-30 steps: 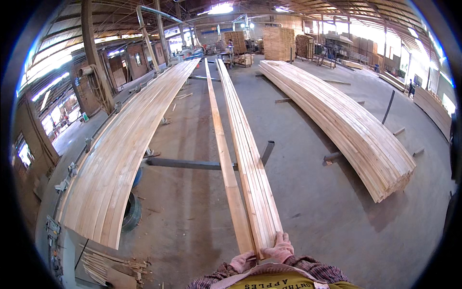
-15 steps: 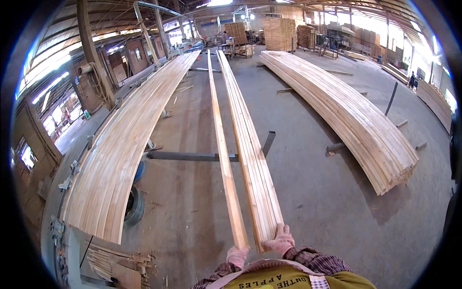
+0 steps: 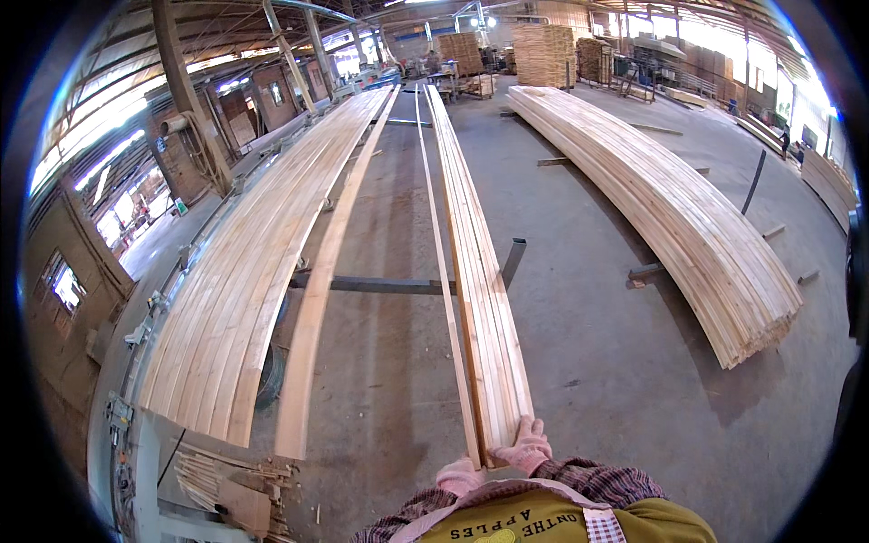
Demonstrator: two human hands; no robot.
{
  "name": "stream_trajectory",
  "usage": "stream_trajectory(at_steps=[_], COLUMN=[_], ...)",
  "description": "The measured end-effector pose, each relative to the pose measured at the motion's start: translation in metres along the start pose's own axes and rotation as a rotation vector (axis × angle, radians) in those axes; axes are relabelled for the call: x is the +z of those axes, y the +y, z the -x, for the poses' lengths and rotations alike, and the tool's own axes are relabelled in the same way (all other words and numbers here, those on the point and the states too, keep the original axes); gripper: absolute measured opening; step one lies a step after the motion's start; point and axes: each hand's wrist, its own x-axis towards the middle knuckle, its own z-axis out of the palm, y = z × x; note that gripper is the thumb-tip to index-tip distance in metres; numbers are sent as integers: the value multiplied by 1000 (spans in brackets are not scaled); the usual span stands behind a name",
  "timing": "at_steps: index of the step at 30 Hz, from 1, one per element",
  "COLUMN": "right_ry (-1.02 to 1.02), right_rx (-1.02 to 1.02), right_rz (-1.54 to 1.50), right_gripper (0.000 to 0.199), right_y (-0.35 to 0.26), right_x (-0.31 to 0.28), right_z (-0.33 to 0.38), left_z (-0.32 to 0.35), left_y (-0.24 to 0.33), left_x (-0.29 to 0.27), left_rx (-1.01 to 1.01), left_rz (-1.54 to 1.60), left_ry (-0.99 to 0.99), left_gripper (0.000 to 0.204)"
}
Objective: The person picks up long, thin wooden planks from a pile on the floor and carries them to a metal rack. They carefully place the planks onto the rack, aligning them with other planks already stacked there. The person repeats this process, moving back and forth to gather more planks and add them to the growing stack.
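My right hand [image 3: 527,450], in a pink glove, grips the near end of a narrow stack of long pale wooden boards [image 3: 489,335], with the thumb on top and the fingers along the right edge. On the stack's left side my left hand [image 3: 460,478], also gloved, is closed at the near end of a thin board [image 3: 446,281] standing just apart from the stack; its fingertips are partly hidden. Farther left a single loose board [image 3: 312,348] lies lengthwise beside a wide row of boards [image 3: 231,290], a small gap between them.
On the right, a thick stack of long boards [image 3: 661,226] rests on low supports. A dark metal crossbar [image 3: 380,285] with an upright post [image 3: 513,261] runs under the middle boards. Wood offcuts [image 3: 231,493] lie at the lower left. Tall timber piles [image 3: 543,54] stand at the back.
The single board by my left hand has moved left to beside the wide row. A thin board now stands apart at the stack's left side, at my left hand. My right hand stays on the stack.
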Motion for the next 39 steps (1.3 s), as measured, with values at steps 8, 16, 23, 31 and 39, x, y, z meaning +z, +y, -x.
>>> stream_trajectory(at_steps=[8,16,23,31,39], right_ry=[-32,-104,-83,-63,-77], right_rx=[-73,-81,-145,-159,-192], right_rz=[-63,-91,-66,-37,-12], right_gripper=[113,112,113,116,115], right_y=[6,9,23,28,20], right_x=[-11,-15,-14,-8,-30], right_z=[1,-4,-7,-14,-12], left_z=[-7,2,3,-44,-85], left_y=[13,23,-30,-70,-83], left_x=[0,-10,-21,-16,17], left_rx=[-14,-64,87,-94,88], left_rz=[-16,-6,147,616,995], left_ry=[-54,-55,58,341,-208], left_gripper=[64,77,72,70,45])
